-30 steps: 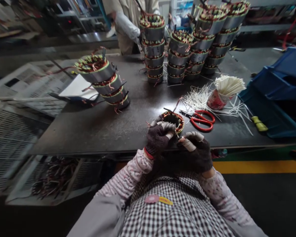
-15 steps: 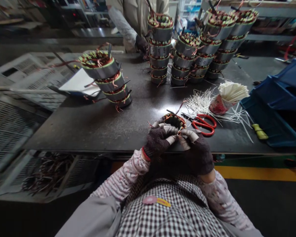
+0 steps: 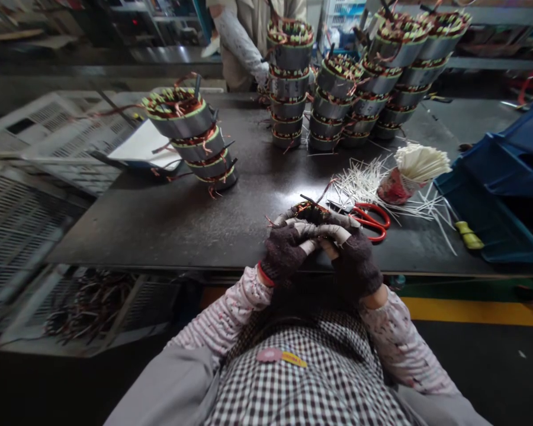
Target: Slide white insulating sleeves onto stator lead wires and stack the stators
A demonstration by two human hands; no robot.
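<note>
At the table's (image 3: 182, 231) near edge, the left hand (image 3: 286, 251) grips the coil (image 3: 307, 209) at its near left rim. The right hand (image 3: 357, 257) curls its fingers at the near right rim; whether they pinch anything is hidden. Scissors (image 3: 373, 222) lie just right.

Holding a wound stator (image 3: 308, 208) between left hand (image 3: 283, 251) and right hand (image 3: 356, 260) near the desk's (image 3: 160, 228) front edge, just beside red-handled scissors (image 3: 373, 222) and near loose white strips (image 3: 357, 180).
</note>
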